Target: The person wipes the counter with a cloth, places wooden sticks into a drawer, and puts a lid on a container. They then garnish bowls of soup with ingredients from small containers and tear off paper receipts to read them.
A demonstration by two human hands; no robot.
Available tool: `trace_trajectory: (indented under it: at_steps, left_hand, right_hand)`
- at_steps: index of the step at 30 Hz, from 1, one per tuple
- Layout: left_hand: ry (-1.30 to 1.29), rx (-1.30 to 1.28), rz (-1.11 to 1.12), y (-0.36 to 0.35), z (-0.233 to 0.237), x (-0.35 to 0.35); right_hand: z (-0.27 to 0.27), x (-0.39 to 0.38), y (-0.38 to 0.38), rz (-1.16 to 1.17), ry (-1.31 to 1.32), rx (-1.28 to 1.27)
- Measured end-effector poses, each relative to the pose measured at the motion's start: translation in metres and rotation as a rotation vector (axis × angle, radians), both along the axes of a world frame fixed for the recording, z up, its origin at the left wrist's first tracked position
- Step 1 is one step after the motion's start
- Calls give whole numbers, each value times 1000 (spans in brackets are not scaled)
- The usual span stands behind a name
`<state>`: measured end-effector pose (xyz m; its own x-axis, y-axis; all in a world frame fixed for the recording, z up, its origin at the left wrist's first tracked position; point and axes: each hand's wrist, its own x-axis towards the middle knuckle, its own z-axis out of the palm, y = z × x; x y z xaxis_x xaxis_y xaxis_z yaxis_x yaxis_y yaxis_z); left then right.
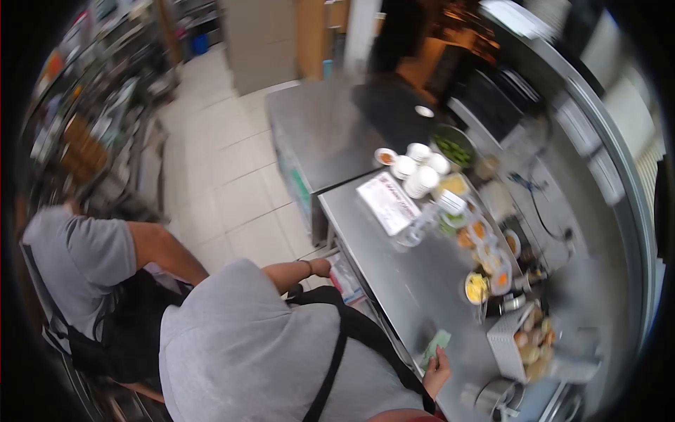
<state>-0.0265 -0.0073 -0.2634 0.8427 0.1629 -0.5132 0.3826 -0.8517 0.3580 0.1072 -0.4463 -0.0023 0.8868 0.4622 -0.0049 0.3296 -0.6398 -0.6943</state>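
Note:
My right hand (437, 373) is over the near end of the steel counter (408, 281), thumb and fingers pinching a crumpled light-green cloth (436, 346). Low beside the counter's left edge, my left hand (320, 267) is curled at an open drawer or shelf. A clear plastic package with red and blue marks (344, 281) lies right by its fingers. What that hand grips is hidden. A white box with red print (388, 202) lies farther up the counter, alongside clear plastic containers (415, 231).
Stacked white cups (420, 181), a pot of green vegetables (452, 146), a bowl of yellow pieces (476, 287) and a white basket (508, 346) line the counter's wall side. A metal pot (500, 398) stands nearby. At left, a co-worker in grey (84, 260) is close beside me.

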Motion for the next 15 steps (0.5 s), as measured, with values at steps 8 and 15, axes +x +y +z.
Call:
trace_trajectory:
  at_steps: [8,15]
  left_hand:
    - [24,-68,494,2,38,-98]
    - [-32,-73,992,-9,31,-242]
  right_hand:
    - [-91,37,130,522,-232,-355]
    - [-107,7,307,861,-467,-269]
